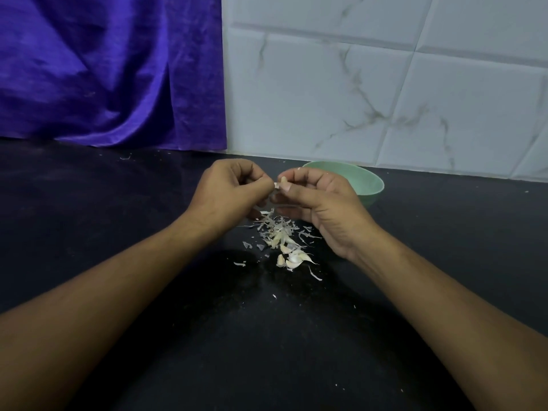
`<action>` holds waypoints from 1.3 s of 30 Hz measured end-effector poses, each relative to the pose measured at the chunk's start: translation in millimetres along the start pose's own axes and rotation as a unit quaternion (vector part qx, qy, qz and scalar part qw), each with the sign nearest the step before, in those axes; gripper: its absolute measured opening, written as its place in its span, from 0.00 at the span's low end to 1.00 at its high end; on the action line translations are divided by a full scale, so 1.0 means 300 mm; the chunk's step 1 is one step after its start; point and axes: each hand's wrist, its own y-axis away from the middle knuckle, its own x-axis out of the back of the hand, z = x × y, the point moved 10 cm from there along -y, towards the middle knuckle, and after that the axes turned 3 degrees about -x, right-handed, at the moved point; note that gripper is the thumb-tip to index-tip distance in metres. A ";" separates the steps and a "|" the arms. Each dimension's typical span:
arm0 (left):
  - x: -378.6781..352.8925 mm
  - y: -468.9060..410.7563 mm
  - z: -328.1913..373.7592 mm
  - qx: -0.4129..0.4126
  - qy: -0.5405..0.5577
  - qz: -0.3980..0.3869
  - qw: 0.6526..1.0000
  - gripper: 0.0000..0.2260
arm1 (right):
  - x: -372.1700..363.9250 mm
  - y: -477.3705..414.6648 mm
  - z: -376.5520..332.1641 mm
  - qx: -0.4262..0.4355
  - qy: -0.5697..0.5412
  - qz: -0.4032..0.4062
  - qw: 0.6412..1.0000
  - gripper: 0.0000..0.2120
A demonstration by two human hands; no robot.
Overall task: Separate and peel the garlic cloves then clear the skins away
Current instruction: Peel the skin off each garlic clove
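My right hand (321, 203) pinches a small pale garlic clove (283, 180) between thumb and fingers, raised above the black counter. My left hand (228, 194) faces it with curled fingers, its fingertips pinching a bit of white skin (276, 185) at the clove's left end. Below the hands lies a loose heap of papery garlic skins (275, 228). Several unpeeled cloves (292, 258) lie at the near end of that heap.
A mint green bowl (369, 182) stands behind my right hand, near the tiled wall (385, 84); its inside is hidden. A purple cloth (103, 69) hangs at the back left. Small skin flakes are scattered over the black counter (118, 218).
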 end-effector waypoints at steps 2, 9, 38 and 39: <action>0.005 -0.005 -0.021 0.012 -0.008 0.006 1.000 0.06 | 0.016 -0.007 -0.005 -0.008 -0.037 0.011 0.999 0.06; 0.002 0.003 -0.009 -0.006 -0.050 0.003 0.999 0.09 | 0.030 -0.005 -0.017 -0.003 0.040 0.013 0.999 0.09; -0.025 0.000 0.022 -0.061 -0.123 -0.031 0.990 0.04 | 0.053 -0.002 -0.075 0.108 0.248 0.081 0.959 0.02; -0.025 0.002 0.032 -0.074 -0.147 -0.030 0.986 0.05 | 0.052 0.000 -0.078 0.115 0.260 0.084 0.955 0.02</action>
